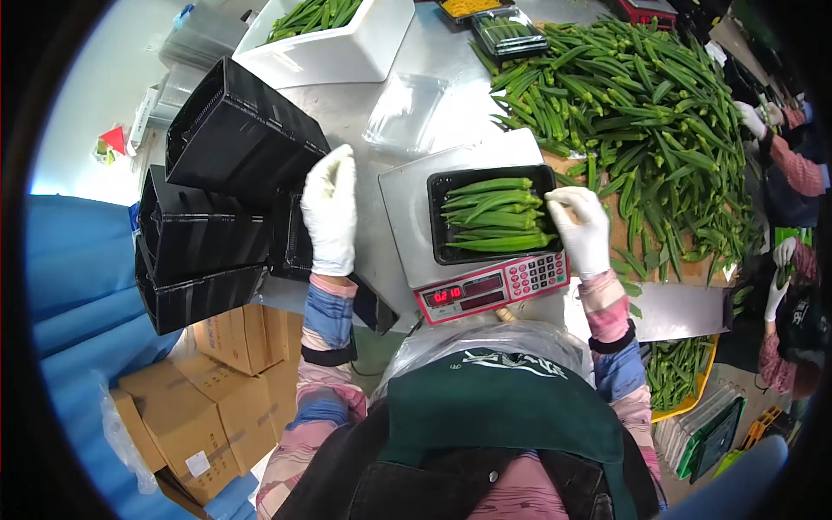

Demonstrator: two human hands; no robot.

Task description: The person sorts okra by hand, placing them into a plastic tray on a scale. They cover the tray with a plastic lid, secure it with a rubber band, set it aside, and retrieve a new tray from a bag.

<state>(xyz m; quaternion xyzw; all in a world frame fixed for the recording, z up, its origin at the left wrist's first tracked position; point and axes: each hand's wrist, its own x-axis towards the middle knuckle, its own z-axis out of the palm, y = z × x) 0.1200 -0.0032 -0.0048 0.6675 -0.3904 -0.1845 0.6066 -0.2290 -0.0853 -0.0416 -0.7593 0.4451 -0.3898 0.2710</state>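
My left hand [329,211], in a white glove, is beside the stacked black trays [247,121], its fingers pressed together with nothing visible in them. My right hand [581,227], also gloved, pinches at the right rim of a black tray [439,254]. Several green okra pods [494,212] lie side by side in that tray. It rests on the metal plate of a scale [407,208], whose red panel [520,276] reads 0.210.
A large okra heap [641,121] covers the right of the table. At the back are a white bin [347,52] and a covered tray [510,35]. Clear lids [406,113] lie behind the scale. Cardboard boxes [186,416] stand lower left. Co-workers' gloved hands [752,120] show far right.
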